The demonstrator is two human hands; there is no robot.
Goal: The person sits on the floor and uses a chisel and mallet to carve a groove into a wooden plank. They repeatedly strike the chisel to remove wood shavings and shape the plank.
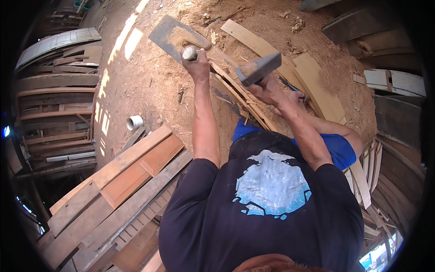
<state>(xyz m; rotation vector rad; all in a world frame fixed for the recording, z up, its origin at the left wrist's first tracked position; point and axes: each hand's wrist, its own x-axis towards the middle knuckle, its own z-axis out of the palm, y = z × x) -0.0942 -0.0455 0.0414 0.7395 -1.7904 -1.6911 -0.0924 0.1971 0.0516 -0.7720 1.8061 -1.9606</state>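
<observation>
My left hand [197, 68] is closed around the upright handle of a chisel [190, 53]. Its round, pale butt faces up, and the blade is hidden below my fist. My right hand [267, 92] grips a mallet with a dark, blocky head [259, 69], raised over the work and apart from the chisel. Beneath both hands runs a long, narrow wooden piece [247, 103] with a dark gap along it, reaching toward my lap. A dark plank [163, 37] strewn with sawdust lies at its far end, near my left hand.
Two pale boards [312, 77] lie on shavings to the right, near my bent leg [337, 129]. A white cup-like container [134, 122] rests on the ground at left. Stacked planks [131, 181] fill the lower left. More timber [59, 99] lines the left side.
</observation>
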